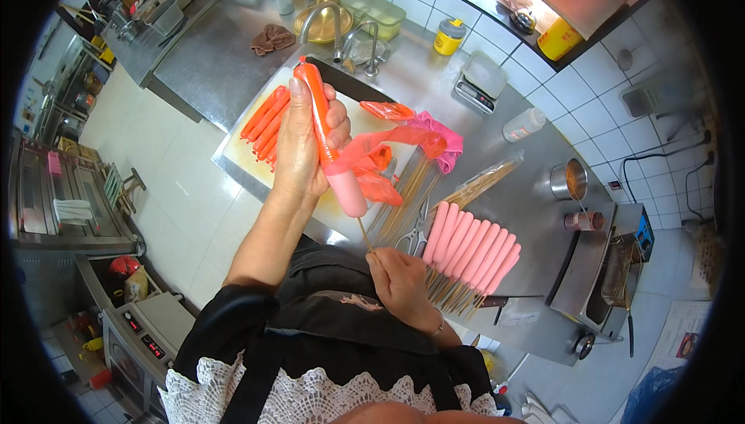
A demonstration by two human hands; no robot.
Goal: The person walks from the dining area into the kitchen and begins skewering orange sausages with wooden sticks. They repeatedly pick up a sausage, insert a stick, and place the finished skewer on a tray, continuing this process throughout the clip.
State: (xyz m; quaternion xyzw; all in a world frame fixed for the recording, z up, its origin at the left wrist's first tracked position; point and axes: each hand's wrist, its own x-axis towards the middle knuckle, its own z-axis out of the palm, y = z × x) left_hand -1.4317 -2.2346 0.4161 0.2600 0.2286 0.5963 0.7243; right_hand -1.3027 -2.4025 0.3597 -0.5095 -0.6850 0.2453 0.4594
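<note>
My left hand point(302, 139) is closed around a sausage point(349, 191) whose upper part is still covered by red plastic casing point(314, 110). Its bare pink end points down towards me, and a peeled strip of casing trails to the right. My right hand point(398, 281) pinches a wooden skewer point(365, 234) that enters this bare end. Several sausages in red casings point(268, 121) lie on the white cutting board point(233, 150), partly behind my left hand. To the right, a row of peeled pink sausages on skewers point(471, 246) lies on the steel counter.
Loose skewers point(407, 191), scissors point(414, 235) and a bag of skewers point(486, 176) lie between board and row. A pink cloth point(445, 139) touches discarded casings point(378, 185). Farther off are the faucet point(334, 25), a kitchen scale point(478, 83) and a deep fryer point(605, 284). A knife point(492, 302) lies near the row.
</note>
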